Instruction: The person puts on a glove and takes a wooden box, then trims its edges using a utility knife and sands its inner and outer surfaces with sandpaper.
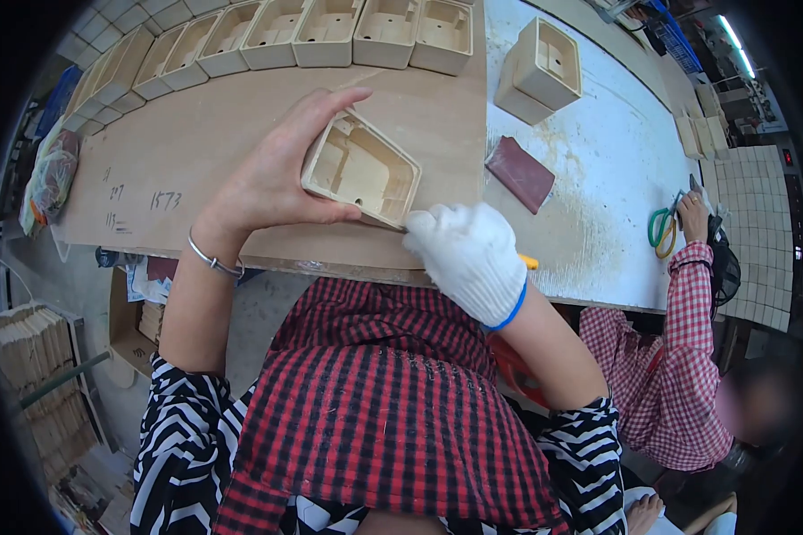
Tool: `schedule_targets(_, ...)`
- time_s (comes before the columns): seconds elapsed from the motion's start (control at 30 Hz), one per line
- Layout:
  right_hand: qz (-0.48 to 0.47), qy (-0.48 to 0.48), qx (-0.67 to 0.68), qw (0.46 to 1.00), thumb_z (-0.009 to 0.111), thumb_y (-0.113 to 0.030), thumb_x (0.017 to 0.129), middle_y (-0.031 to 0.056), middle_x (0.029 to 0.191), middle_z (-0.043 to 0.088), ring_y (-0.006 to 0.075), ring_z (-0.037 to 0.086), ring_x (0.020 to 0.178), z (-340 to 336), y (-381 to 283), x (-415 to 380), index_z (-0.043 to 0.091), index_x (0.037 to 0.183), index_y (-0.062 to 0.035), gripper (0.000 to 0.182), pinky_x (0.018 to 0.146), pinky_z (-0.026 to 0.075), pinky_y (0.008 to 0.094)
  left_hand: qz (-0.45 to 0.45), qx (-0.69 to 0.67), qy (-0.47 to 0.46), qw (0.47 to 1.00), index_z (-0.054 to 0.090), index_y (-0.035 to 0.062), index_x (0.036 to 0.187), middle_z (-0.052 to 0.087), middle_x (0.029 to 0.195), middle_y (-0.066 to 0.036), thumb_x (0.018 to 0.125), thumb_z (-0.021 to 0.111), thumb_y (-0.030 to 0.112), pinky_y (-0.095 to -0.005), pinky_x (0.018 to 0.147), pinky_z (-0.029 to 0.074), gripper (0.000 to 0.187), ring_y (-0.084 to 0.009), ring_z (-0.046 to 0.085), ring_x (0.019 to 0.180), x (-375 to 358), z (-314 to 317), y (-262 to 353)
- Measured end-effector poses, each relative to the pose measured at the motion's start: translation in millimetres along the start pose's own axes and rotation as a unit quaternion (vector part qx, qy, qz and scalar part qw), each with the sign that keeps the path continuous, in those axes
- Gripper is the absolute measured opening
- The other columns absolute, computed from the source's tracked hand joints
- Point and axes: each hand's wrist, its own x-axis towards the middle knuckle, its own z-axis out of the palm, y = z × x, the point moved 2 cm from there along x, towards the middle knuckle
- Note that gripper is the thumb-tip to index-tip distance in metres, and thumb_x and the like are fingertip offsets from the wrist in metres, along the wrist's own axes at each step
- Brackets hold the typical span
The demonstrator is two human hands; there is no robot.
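My bare left hand (272, 174) grips a cream open-topped box (375, 174), with the thumb along its near side and the fingers at its far side. The box is tilted, its opening facing me, and a small dark hole shows inside. My right hand (468, 259), in a white knitted glove with a blue cuff, is closed at the box's lower right corner. From behind the glove sticks the yellow end of a tool handle (529, 262). Its working tip is mostly hidden between glove and box. A maroon sheet, like sandpaper (521, 174), lies to the right.
A curved row of similar boxes (272, 36) lines the far side of the cardboard-covered table (196, 169). Two more boxes (540, 71) stand on the white surface, which is dusted with debris. At right, a co-worker's hand (692, 217) is beside green-and-orange-handled scissors (662, 234).
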Motion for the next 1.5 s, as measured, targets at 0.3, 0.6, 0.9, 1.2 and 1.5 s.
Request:
schedule_targets(0.3, 0.029, 0.008, 0.088, 0.996, 0.067, -0.024, 0.084, 0.0061, 0.076, 0.061, 0.0232, 0.062, 0.068, -1.7, -7.0, -11.2, 0.063, 0.092, -0.0126, 0.014, 0.061, 0.047, 0.0347, -0.01, -0.044, 0.017, 0.999, 0.043, 0.0058, 0.143, 0.054, 0.129, -0.013, 0.059, 0.089, 0.021, -0.037, 0.105, 0.041, 0.097, -0.0291, 0.052, 0.121, -6.1, 1.6, -5.7)
schedule_targets(0.6, 0.11, 0.013, 0.122, 0.986, 0.067, -0.019, 0.084, 0.0106, 0.086, 0.064, 0.0282, 0.064, 0.08, -0.3, 7.4, -26.8, 0.065, 0.107, -0.0092, 0.025, 0.069, 0.05, 0.0368, -0.019, -0.045, 0.033, 0.998, 0.043, 0.0057, 0.143, 0.053, 0.13, -0.013, 0.06, 0.089, 0.021, -0.0365, 0.106, 0.04, 0.097, -0.028, 0.051, 0.122, -12.0, 3.0, -8.7)
schedule_targets(0.9, 0.134, 0.068, 0.284, 0.947, 0.068, -0.019, 0.086, 0.0107, 0.088, 0.065, 0.0304, 0.064, 0.083, -2.4, 3.1, -17.9, 0.067, 0.107, -0.0111, 0.023, 0.074, 0.052, 0.0382, -0.022, -0.047, 0.033, 0.998, 0.043, 0.0062, 0.143, 0.052, 0.129, -0.012, 0.059, 0.09, 0.021, -0.0357, 0.106, 0.039, 0.097, -0.0268, 0.051, 0.121, -11.9, 3.0, -10.3)
schedule_targets(1.2, 0.139, 0.05, 0.233, 0.961, 0.068, -0.021, 0.085, 0.0113, 0.09, 0.066, 0.03, 0.065, 0.083, -0.7, 11.8, -14.5, 0.068, 0.099, -0.0077, 0.019, 0.074, 0.052, 0.0387, -0.06, -0.067, 0.022, 0.996, 0.043, 0.0061, 0.144, 0.051, 0.133, -0.011, 0.059, 0.089, 0.02, -0.0348, 0.107, 0.038, 0.097, -0.0248, 0.05, 0.124, -14.0, 1.0, -10.7)
schedule_targets(1.5, 0.14, 0.056, 0.286, 0.946, 0.068, -0.022, 0.085, 0.0123, 0.092, 0.066, 0.0317, 0.065, 0.085, 3.0, 14.0, -12.8, 0.068, 0.098, -0.0065, 0.02, 0.075, 0.052, 0.039, -0.054, -0.077, 0.03, 0.995, 0.042, 0.0055, 0.144, 0.05, 0.136, -0.01, 0.059, 0.089, 0.02, -0.0338, 0.11, 0.037, 0.098, -0.0242, 0.049, 0.127, -15.7, 1.0, -12.3)
